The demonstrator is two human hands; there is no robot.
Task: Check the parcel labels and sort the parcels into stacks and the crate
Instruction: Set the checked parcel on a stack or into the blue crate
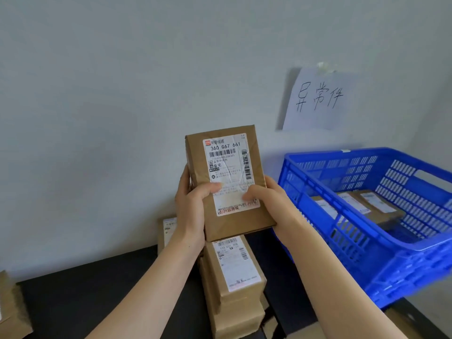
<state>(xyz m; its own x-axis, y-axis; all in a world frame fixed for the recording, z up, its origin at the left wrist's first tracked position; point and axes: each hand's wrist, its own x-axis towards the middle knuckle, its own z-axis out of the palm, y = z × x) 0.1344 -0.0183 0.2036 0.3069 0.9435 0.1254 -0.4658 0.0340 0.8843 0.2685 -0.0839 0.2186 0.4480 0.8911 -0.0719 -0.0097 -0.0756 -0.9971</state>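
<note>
Brown kraft parcel [221,223] is held upright at frame centre. Its white label [228,167] faces the camera; top line reads 360 G67 661.

Both hands are clamped on its lower half:
- left hand [192,206] wraps the 9 o'clock edge, thumb across the label
- right hand [267,204] grips the 3 o'clock edge, thumb also on the label

Parcel is off the bench, just above a stack of similar parcels [232,280] at 6 o'clock, top label up. Stack count unclear.

Another labelled parcel [166,231] sits at 8 o'clock, mostly hidden behind the left wrist.

Blue slotted crate [401,272] is at 4 o'clock, with a few labelled parcels [362,206] lying flat inside.

Black bench [110,289] carries the stack.

Handwritten paper sign [318,99] is taped to the wall at 1 o'clock, above the crate.
</note>
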